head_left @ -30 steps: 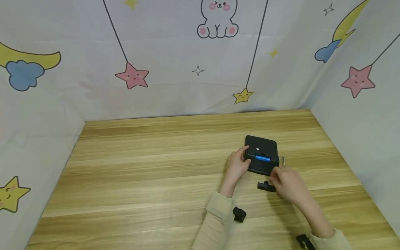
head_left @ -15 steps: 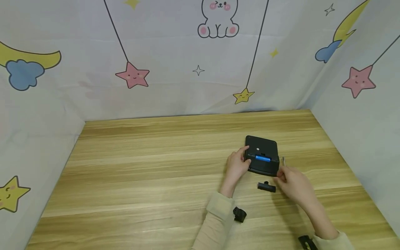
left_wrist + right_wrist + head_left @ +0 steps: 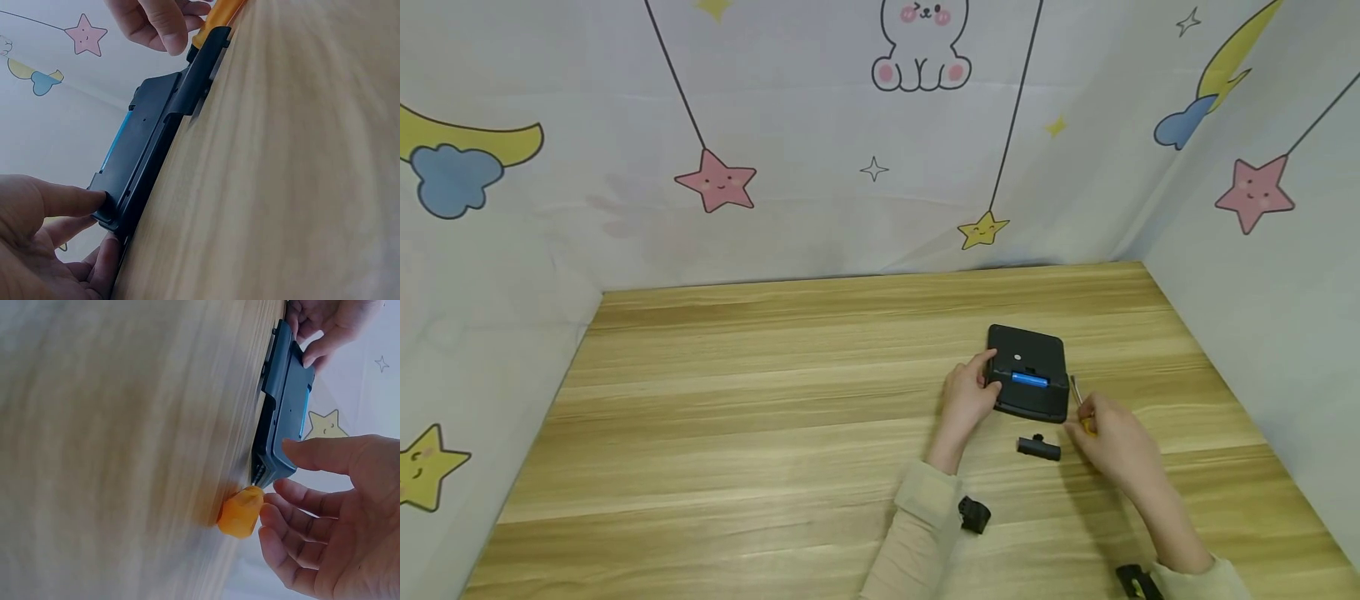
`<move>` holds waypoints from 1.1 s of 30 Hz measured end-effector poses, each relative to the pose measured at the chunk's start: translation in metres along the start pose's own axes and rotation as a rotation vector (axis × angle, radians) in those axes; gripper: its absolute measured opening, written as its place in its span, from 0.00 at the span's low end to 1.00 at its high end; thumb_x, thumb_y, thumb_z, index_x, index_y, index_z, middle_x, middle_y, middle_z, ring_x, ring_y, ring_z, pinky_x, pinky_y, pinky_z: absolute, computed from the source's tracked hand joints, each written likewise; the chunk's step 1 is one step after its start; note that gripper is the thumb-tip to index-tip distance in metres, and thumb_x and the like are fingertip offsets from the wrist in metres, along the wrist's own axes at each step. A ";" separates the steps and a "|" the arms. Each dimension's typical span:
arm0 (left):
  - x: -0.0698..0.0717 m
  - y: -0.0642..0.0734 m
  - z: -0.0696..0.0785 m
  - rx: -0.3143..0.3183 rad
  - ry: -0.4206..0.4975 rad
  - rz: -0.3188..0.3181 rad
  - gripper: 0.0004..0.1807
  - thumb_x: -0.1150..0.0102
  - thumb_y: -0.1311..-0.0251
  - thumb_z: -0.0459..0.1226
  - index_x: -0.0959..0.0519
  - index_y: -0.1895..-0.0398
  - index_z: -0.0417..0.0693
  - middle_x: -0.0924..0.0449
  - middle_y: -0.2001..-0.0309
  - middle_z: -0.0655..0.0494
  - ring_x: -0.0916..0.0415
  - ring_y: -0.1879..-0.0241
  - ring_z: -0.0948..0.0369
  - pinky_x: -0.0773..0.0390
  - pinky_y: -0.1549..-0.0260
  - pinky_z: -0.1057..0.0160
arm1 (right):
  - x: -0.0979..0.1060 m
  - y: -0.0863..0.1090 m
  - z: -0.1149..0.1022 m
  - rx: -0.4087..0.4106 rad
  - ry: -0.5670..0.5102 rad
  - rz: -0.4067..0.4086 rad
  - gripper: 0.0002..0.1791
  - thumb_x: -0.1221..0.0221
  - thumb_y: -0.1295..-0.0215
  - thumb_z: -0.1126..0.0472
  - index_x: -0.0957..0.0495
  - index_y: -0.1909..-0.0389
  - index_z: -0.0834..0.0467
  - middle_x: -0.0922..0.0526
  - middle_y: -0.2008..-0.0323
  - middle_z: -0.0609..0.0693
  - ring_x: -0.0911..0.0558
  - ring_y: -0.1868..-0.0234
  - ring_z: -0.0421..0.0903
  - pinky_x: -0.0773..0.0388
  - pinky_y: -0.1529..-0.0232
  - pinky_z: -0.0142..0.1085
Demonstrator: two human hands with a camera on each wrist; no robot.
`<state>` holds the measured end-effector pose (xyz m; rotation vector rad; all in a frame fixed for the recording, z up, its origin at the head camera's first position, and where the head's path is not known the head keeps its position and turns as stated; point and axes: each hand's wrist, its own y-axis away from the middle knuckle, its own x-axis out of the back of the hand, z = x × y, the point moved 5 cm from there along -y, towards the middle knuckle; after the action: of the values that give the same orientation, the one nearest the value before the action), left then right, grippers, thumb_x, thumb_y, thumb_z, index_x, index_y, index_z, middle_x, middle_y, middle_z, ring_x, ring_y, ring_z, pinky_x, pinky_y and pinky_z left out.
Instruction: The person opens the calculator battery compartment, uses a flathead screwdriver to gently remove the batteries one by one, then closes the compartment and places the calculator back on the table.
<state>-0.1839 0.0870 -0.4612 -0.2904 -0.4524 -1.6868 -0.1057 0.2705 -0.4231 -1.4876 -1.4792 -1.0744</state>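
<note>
A flat black device lies back side up on the table, a blue battery in its uncovered compartment. My left hand grips its left edge, thumb on top and fingers at the side. Right of the device lies a screwdriver with an orange handle and a metal shaft. Over that handle is my right hand; its relaxed fingertips are at the handle, while the thumb stands apart from it. A small black cover with a tab rests in front of the device.
The wood-patterned table reaches far to the left of the hands. White printed cloth stands behind it and along the sides. Small black mounts show beside the sleeves.
My right hand has moved right, from near the black cover to the screwdriver, whose shaft is now tilted more to the left. The left hand and device have stayed put.
</note>
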 end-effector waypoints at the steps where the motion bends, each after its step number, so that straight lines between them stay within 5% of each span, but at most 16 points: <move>1: 0.000 0.000 0.000 0.000 0.000 0.000 0.28 0.37 0.44 0.34 0.25 0.38 0.60 0.32 0.72 0.57 0.40 0.71 0.63 0.44 0.72 0.70 | 0.000 0.000 0.000 -0.003 0.000 0.001 0.16 0.37 0.41 0.58 0.26 0.61 0.66 0.24 0.72 0.55 0.28 0.74 0.47 0.36 0.76 0.36; 17: 0.001 -0.001 -0.001 -0.007 0.005 -0.017 0.28 0.37 0.43 0.33 0.26 0.38 0.59 0.33 0.72 0.56 0.41 0.71 0.63 0.43 0.72 0.70 | 0.002 -0.002 0.010 -0.077 0.015 -0.008 0.20 0.36 0.42 0.55 0.28 0.62 0.69 0.25 0.72 0.58 0.29 0.76 0.47 0.35 0.79 0.35; 26: 0.000 0.000 -0.001 -0.011 0.010 -0.010 0.28 0.38 0.43 0.33 0.26 0.38 0.58 0.32 0.71 0.55 0.40 0.71 0.62 0.43 0.72 0.69 | 0.000 -0.002 0.022 -0.125 0.051 -0.111 0.22 0.40 0.38 0.49 0.28 0.66 0.67 0.23 0.73 0.57 0.27 0.76 0.47 0.34 0.78 0.36; 33: -0.002 -0.001 -0.002 -0.018 0.011 -0.005 0.28 0.38 0.43 0.33 0.26 0.37 0.59 0.31 0.71 0.54 0.41 0.71 0.63 0.44 0.72 0.69 | -0.003 -0.005 0.027 -0.114 0.071 -0.202 0.23 0.45 0.34 0.45 0.34 0.78 0.59 0.32 0.82 0.49 0.34 0.82 0.43 0.41 0.80 0.34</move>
<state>-0.1843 0.0878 -0.4638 -0.2928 -0.4301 -1.6975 -0.1095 0.2947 -0.4361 -1.3831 -1.5658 -1.3375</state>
